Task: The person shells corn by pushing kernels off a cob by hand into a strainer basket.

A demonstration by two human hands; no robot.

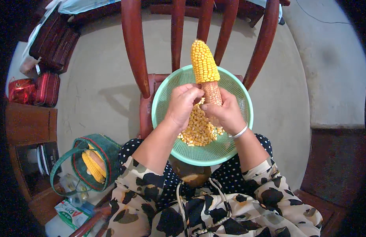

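My right hand grips the bare lower part of a corn cob, which stands tip up over a green plastic colander. Yellow kernels still cover the cob's upper half; below them the reddish core shows. My left hand is at the cob's left side with bent fingers, just under the kernel edge; whether its fingertips touch the cob is hard to tell. Loose corn kernels lie in the bottom of the colander, below both hands.
The colander rests on a red wooden chair with a slatted back. At the left, a green woven basket holds corn cobs. Near it lies a green and white package. Red bags and a wooden cabinet stand farther left.
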